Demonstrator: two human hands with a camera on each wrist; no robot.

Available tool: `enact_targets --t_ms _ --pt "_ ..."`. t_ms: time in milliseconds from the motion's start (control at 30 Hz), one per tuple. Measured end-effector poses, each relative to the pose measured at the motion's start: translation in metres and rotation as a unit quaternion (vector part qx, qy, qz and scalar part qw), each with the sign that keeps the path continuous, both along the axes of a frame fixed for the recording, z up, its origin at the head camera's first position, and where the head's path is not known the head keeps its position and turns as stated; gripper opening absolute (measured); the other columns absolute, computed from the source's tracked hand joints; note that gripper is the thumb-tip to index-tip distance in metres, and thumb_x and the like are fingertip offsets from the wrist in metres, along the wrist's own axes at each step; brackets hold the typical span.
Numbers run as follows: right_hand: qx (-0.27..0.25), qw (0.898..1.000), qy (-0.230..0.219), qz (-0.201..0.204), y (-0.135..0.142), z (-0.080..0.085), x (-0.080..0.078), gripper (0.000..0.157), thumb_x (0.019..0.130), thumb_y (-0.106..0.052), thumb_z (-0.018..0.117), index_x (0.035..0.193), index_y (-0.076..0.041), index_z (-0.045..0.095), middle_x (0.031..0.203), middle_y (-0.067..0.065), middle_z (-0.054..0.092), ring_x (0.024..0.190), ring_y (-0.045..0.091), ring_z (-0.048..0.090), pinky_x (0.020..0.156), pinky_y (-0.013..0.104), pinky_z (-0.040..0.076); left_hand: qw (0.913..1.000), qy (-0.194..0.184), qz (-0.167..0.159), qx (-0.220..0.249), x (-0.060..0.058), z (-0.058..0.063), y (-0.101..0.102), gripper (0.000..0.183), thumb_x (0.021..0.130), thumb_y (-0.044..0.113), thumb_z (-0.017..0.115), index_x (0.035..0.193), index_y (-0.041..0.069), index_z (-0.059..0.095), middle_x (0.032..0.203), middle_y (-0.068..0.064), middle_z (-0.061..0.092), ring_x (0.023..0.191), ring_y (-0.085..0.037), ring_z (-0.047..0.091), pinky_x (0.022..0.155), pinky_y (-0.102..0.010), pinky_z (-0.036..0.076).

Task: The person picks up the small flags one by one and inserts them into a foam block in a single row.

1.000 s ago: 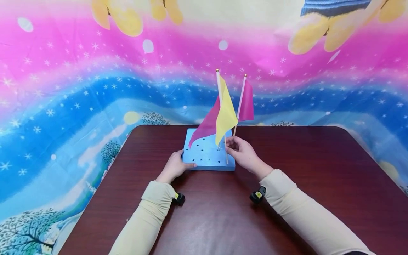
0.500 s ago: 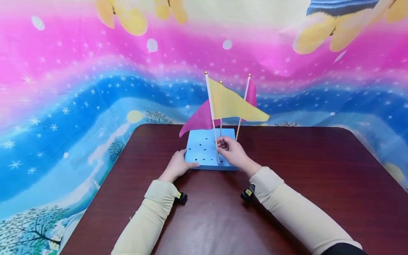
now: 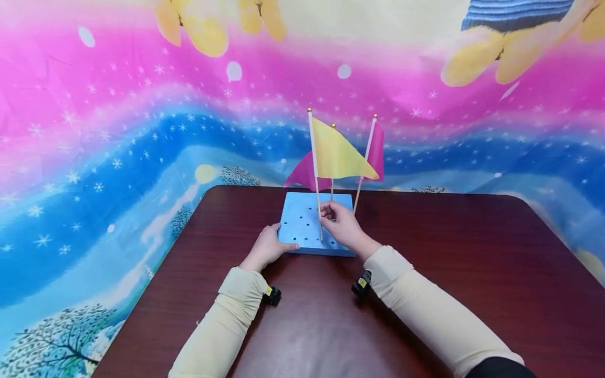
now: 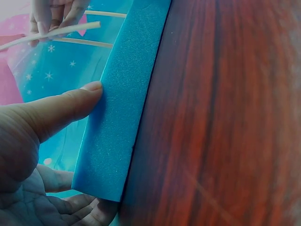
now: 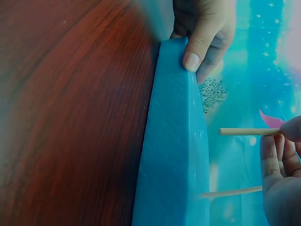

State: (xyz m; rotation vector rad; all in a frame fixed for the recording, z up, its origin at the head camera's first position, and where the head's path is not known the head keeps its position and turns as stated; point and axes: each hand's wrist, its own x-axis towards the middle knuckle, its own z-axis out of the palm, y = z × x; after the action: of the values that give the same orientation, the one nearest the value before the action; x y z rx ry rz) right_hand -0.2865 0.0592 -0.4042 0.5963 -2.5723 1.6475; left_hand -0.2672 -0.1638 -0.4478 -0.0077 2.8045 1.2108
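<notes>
My right hand [image 3: 344, 223] pinches the thin wooden stick of a yellow triangular flag [image 3: 335, 157] between thumb and fingers. In the right wrist view, the stick's lower end [image 5: 249, 131] hangs a short way above the top of a light blue foam block [image 3: 293, 207] with several small holes. A magenta flag [image 3: 300, 176] stands on the block behind the yellow one, partly covered by it. Another magenta flag [image 3: 376, 147] leans slightly at the block's right side. My left hand [image 3: 268, 247] grips the block's near left corner, thumb on the front edge and fingers along the side.
The block lies near the far edge of a dark reddish-brown table [image 3: 439, 252]. Behind it hangs a colourful cloth [image 3: 142, 105] with snowflakes and trees. Small black cameras [image 3: 361, 284] are strapped at both wrists.
The right hand has carried the yellow flag left across the block, and the flag has turned so its tip points right. The left hand keeps its hold on the corner.
</notes>
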Motion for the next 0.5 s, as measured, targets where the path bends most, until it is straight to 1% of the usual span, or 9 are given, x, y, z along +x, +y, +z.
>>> enact_targets --t_ms 133,300,500 --pt "0.008 1.000 -0.004 0.001 -0.006 -0.003 -0.004 0.021 0.100 0.003 0.063 0.120 0.008 0.062 0.105 0.016 0.063 0.100 0.030 0.061 0.096 0.044 0.052 1.0000 -0.001 0.000 -0.004 0.001 -0.001 0.000 0.092 0.086 0.032 0.086 0.153 -0.009 0.040 0.149 -0.029 0.046 0.136 -0.039 0.047 0.111 -0.050 0.041" --pt "0.010 1.000 -0.001 -0.013 -0.015 -0.005 -0.009 0.022 0.100 0.001 0.063 0.121 0.006 0.062 0.108 0.015 0.064 0.104 0.030 0.061 0.099 0.046 0.051 1.0000 0.002 -0.004 -0.009 -0.001 -0.001 0.000 0.093 0.085 0.032 0.087 0.153 -0.010 0.040 0.149 -0.029 0.046 0.136 -0.039 0.047 0.111 -0.050 0.042" --pt "0.007 1.000 0.013 -0.025 -0.026 -0.007 -0.015 0.020 0.101 -0.001 0.061 0.120 0.006 0.062 0.108 0.016 0.064 0.104 0.031 0.061 0.097 0.047 0.053 0.9999 0.007 -0.007 -0.010 -0.003 -0.001 -0.002 0.092 0.086 0.033 0.086 0.153 -0.010 0.040 0.149 -0.030 0.046 0.136 -0.039 0.047 0.111 -0.050 0.041"
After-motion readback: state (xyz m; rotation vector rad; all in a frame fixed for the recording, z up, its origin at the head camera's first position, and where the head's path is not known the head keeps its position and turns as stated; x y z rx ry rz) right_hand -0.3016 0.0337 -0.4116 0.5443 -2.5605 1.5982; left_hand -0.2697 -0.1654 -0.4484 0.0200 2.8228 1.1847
